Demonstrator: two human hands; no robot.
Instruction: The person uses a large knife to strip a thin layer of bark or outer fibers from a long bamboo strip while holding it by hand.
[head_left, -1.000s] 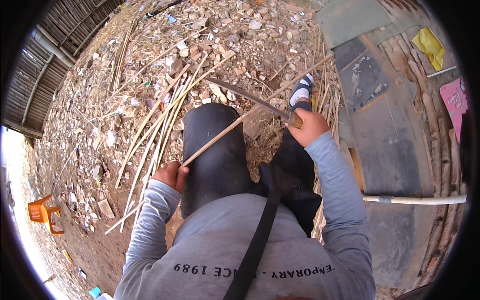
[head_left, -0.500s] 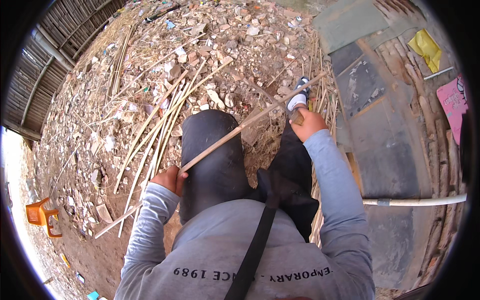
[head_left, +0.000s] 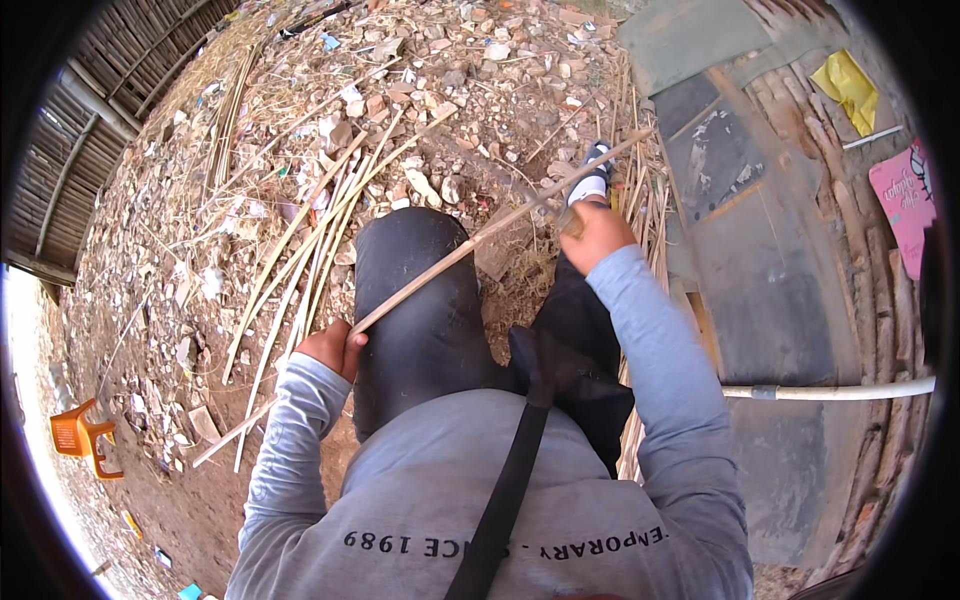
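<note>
Gripping the cane strip (head_left: 470, 245) low with your left hand (head_left: 330, 347), your right hand (head_left: 595, 232) clenches it upper right, its long axis running diagonally between them.

1. Long pale bamboo strip (head_left: 470, 245): lower end hidden inside closed left hand (head_left: 330, 347); stretch near upper end covered by closed right hand (head_left: 597, 232).
2. Tool in right hand: only a small brownish piece visible at the knuckles, kind not discernible.
3. White-and-dark shoe (head_left: 590, 182): heel hidden behind right hand.
4. Orange plastic chair (head_left: 85, 437): partly lost in overexposed glare at the left rim.
5. Pink printed sheet (head_left: 905, 205): cut off by the dark lens rim at right.
6. White pipe (head_left: 830, 391): far end cut by the same rim.
7. Small blue object (head_left: 190, 591): cropped at bottom edge, unidentifiable.
</note>
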